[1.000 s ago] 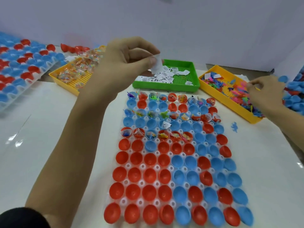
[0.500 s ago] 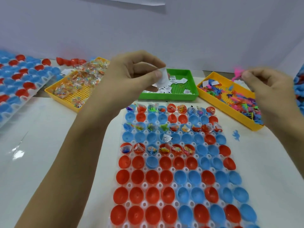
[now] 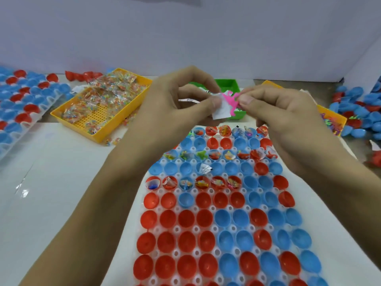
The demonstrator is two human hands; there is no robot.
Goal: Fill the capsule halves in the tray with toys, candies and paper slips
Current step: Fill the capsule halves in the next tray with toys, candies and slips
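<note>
A clear tray (image 3: 208,230) of red and blue capsule halves lies in front of me. Several far rows hold toys, candies or slips; the near rows are bare. One blue half (image 3: 203,168) holds a paper slip alone. My left hand (image 3: 179,100) pinches a white paper slip (image 3: 220,110) above the tray's far end. Right beside it, my right hand (image 3: 276,108) pinches a pink toy (image 3: 232,100). Slip and toy touch between my fingertips.
A yellow bin of wrapped candies (image 3: 99,102) sits at the left. A green bin (image 3: 228,84) of slips and a yellow toy bin (image 3: 334,118) lie behind my hands. Another capsule tray (image 3: 22,104) is far left; loose capsule halves (image 3: 362,112) pile at the right.
My right hand has lifted a pink toy out of the toy bin and carried it left to meet the slip in my left hand. Both hands now sit together over the tray's far end.
</note>
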